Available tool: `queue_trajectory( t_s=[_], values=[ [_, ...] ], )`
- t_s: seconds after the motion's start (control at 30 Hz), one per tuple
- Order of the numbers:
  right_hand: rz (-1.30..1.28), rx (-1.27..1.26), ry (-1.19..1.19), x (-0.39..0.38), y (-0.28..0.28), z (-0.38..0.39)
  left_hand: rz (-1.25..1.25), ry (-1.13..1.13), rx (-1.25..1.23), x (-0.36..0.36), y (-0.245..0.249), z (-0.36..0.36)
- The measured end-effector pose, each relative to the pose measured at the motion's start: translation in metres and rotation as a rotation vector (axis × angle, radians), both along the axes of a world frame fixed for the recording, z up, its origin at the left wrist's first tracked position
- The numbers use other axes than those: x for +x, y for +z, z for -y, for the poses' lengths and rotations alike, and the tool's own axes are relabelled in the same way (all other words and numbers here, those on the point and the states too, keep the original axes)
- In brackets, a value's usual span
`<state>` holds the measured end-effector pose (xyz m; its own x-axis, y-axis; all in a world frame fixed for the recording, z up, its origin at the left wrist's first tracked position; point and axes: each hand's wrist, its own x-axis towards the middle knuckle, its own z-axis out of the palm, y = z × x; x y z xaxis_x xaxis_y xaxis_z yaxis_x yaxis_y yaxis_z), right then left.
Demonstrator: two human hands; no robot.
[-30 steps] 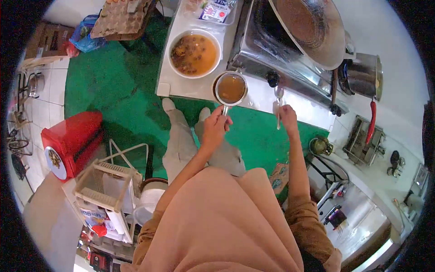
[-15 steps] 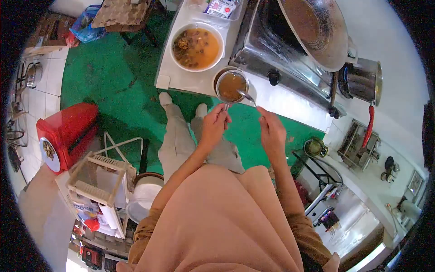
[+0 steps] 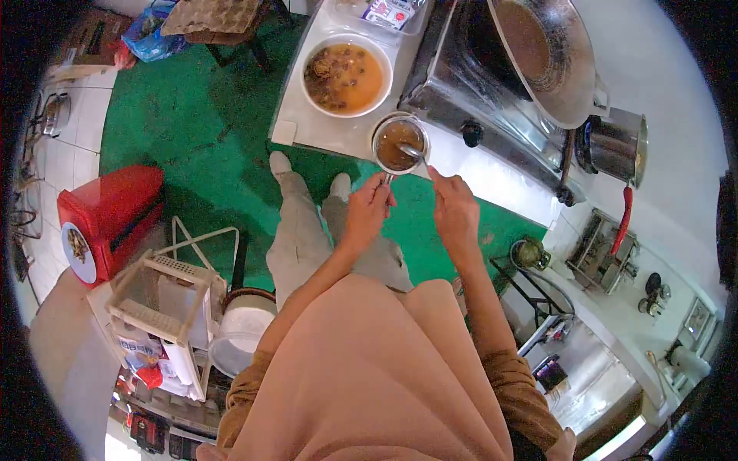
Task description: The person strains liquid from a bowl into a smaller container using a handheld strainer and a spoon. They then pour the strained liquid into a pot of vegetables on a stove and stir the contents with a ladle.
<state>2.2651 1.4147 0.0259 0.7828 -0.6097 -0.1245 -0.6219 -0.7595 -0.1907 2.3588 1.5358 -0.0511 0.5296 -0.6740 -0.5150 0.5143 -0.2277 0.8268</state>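
My left hand (image 3: 369,206) is closed around the handle of a small round strainer (image 3: 388,170) near the counter's front edge. Brown, wet-looking contents fill the strainer, and the rim of a round container (image 3: 424,129) shows just beneath and behind it. Between the fingers of my right hand (image 3: 457,206) is a metal spoon (image 3: 416,153), its bowl dipped into those contents. Farther back on the counter, a white bowl (image 3: 309,98) holds orange-brown liquid with dark pieces in it. Whatever lies inside the lower container is hidden.
To the right stands a gas stove (image 3: 446,104) bearing a large wok (image 3: 578,100). A pot (image 3: 626,146) with a red handle is beyond it. A plastic tray with a packet (image 3: 390,13) lies at the back of the counter (image 3: 284,132). A red bin-like container (image 3: 115,203) stands left.
The spoon's bowl has shifted within the strainer toward its middle, and my right hand has moved slightly left. The whole view has shifted a little; both grips stay the same.
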Motion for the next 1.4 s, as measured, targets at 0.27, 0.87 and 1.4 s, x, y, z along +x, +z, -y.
queue_trajectory(
  t_s=[0.27, 0.87, 1.4],
  values=[
    [0.016, 0.043, 0.0, -0.002, 0.003, -0.005, -0.012, -0.023, 0.061, 0.003, 0.008, 0.002],
    [0.07, 0.066, -0.069, 0.01, -0.001, -0.005, 0.018, -0.068, 0.04, 0.002, 0.0, 0.001],
    [0.103, 0.081, -0.114, 0.009, 0.0, 0.002, -0.012, -0.048, 0.037, 0.001, 0.001, 0.002]
  ],
)
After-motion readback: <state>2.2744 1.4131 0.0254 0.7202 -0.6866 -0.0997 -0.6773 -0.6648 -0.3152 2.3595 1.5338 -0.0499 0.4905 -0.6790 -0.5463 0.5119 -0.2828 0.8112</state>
